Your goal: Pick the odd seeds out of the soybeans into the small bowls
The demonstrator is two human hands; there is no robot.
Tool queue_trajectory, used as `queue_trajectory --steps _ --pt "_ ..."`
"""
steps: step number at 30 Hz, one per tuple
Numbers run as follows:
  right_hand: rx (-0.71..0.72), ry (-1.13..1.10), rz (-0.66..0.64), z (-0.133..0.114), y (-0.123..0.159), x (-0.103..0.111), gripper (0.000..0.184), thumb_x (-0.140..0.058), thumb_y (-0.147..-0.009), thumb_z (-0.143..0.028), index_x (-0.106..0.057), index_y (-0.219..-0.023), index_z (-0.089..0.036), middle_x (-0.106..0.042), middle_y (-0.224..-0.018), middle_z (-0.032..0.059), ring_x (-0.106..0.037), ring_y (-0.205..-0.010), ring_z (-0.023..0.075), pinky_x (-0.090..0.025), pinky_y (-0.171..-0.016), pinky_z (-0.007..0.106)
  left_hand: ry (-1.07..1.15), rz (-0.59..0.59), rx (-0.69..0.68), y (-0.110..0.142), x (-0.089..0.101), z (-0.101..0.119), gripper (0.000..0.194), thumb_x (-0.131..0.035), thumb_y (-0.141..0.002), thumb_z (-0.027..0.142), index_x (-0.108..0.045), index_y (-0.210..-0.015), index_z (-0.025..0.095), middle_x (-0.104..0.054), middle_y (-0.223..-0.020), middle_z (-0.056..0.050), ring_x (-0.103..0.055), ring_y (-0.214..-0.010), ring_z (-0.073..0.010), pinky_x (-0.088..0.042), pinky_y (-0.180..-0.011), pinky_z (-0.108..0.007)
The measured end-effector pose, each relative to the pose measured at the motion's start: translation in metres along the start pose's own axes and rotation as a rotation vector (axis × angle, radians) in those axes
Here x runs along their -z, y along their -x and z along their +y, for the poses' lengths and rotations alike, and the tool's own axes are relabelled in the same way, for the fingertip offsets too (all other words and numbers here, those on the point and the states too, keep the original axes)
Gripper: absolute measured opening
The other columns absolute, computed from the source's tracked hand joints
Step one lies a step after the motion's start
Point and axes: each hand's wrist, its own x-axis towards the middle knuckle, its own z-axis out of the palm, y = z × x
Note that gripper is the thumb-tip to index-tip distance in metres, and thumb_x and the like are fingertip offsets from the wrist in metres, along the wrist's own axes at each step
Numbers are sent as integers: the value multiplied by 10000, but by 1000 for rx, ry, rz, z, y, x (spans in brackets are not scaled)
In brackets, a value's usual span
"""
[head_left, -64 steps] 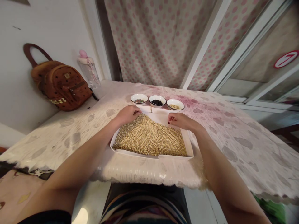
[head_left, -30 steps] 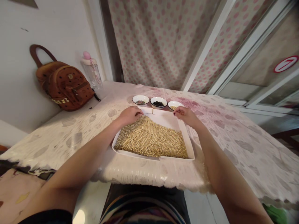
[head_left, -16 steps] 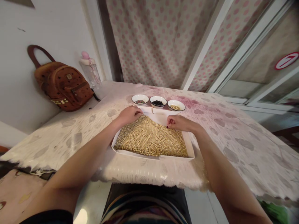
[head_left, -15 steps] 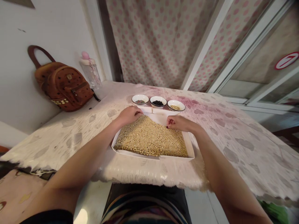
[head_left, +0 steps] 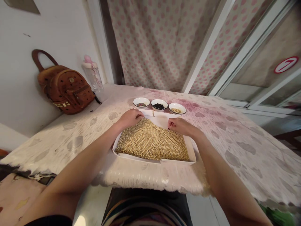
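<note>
A shallow white box (head_left: pixel 192 150) on the table holds a broad layer of soybeans (head_left: pixel 152 141); a patch of its bottom is bare at the back between my hands. Over the box's back left part, my left hand (head_left: pixel 130 118) is curled, fingertips together at the edge of the beans. My right hand (head_left: pixel 181 126) is closed in a pinch above the beans at the back right. Anything between the fingers of either hand is too small or hidden to see. Behind the box stand three white bowls: one with mixed small beans (head_left: pixel 141 104), one with black beans (head_left: pixel 159 106), one with pale yellow beans (head_left: pixel 176 110).
A brown backpack (head_left: pixel 70 91) leans against the wall at the left, beside a clear bottle with a pink lid (head_left: pixel 93 75). A patterned cloth (head_left: pixel 244 146) covers the table. Beyond it hang a dotted curtain (head_left: pixel 155 44) and sliding glass panels.
The view has tilted slightly, so everything sits a little lower. Both hands keep nearly the same place and closed shape over the box; the beans look unchanged.
</note>
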Motion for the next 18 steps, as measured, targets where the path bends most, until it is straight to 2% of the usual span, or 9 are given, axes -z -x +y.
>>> queue_trajectory --steps 5,7,9,12,14,18 --pt "38 25 68 -1 -1 -2 60 -556 -731 -152 -572 -720 -209 -646 -710 25 -556 -640 162 -368 -574 299 -6 -3 3 0 0 0 260 -508 -914 241 -750 -1006 230 -749 -1031 -53 -652 -958 -213 -505 -879 -354" --pt "52 -69 194 6 -5 -2 30 -552 -751 -195 -576 -748 -213 -643 -708 20 -566 -652 165 -392 -595 301 -4 -1 5 0 0 0 258 -510 -914 239 -752 -1004 227 -750 -1024 -54 -654 -956 -214 -506 -872 -351" --pt "30 -199 410 18 -12 0 57 -552 -765 -252 -586 -793 -217 -649 -728 20 -587 -682 173 -430 -637 309 -3 5 4 0 0 1 256 -513 -915 237 -753 -1001 224 -750 -1024 -57 -655 -957 -218 -506 -866 -353" --pt "-80 -338 744 46 -25 2 116 -564 -747 -323 -582 -796 -219 -651 -760 26 -607 -719 185 -470 -694 334 -4 7 0 0 1 3 251 -518 -910 227 -755 -995 225 -753 -1015 -59 -657 -957 -224 -505 -859 -361" --pt "-157 -406 841 65 -32 2 152 -584 -718 -358 -579 -781 -220 -646 -754 26 -602 -722 187 -481 -706 341 -6 6 -1 0 2 5 252 -519 -906 219 -755 -993 229 -754 -1009 -55 -657 -954 -222 -504 -858 -361" --pt "-241 -566 873 81 -38 2 219 -617 -693 -411 -564 -788 -221 -664 -745 32 -567 -646 168 -479 -657 334 -5 1 4 0 2 5 258 -518 -899 207 -756 -998 225 -752 -1020 -56 -655 -946 -214 -503 -859 -356"
